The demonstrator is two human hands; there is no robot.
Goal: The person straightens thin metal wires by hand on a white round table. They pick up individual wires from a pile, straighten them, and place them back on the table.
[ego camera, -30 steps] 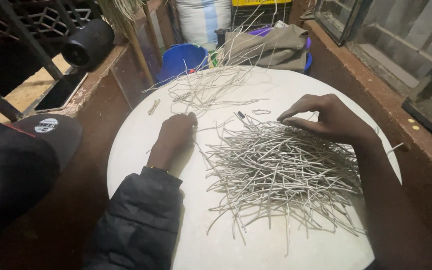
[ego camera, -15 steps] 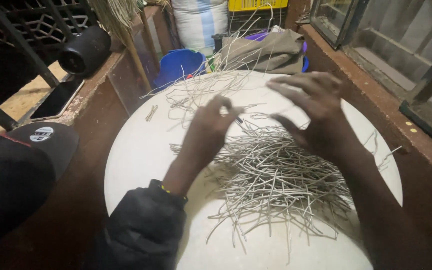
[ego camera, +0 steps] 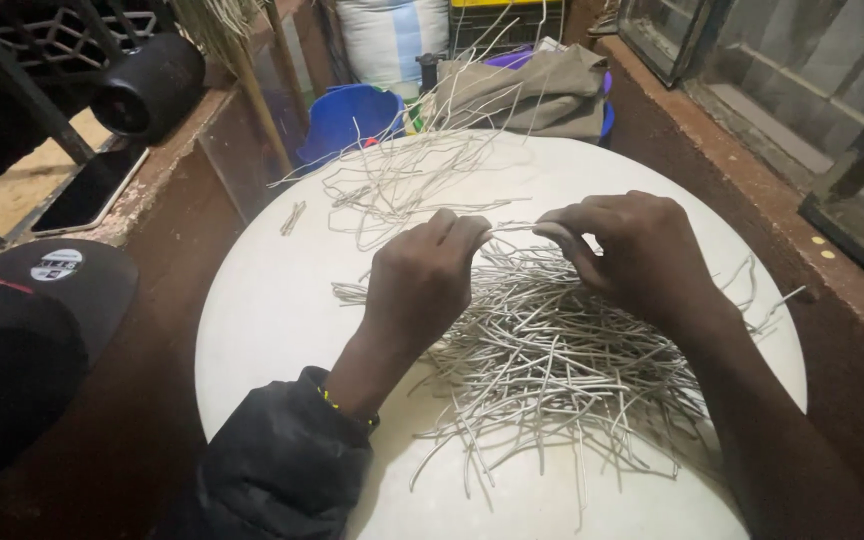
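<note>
Strip in hand: one thin pale grey strip (ego camera: 512, 228), short and slightly bent, held level between both hands above the big heap.
Left hand (ego camera: 422, 280): fingers curled, thumb and fingertips pinched on the strip's left end; dark padded sleeve (ego camera: 282, 470) at the wrist.
Right hand (ego camera: 642, 250): fingers bent, pinching the strip's right end; the exact contact is partly hidden by the knuckles.
Main heap: tangled pile of pale grey strips (ego camera: 562, 370) lying on the round white tabletop (ego camera: 262, 320), directly beneath and in front of both hands.
Second heap: looser, longer pale strips (ego camera: 402, 180) at the far side of the tabletop, apart from the main pile.
Surroundings: blue plastic basin (ego camera: 352, 115) and folded olive cloth (ego camera: 542, 95) beyond the far rim; black cap (ego camera: 22, 330) at left; black cylindrical speaker (ego camera: 147, 85) on the ledge.
Risk 1: strip probably slips from one pinch, since each grip covers only an end; it would fall back into the tangle and be hard to tell apart.
Risk 2: strip may kink if the hands press inward.
Risk 3: forearms resting low could drag heap strips over the near rim.
</note>
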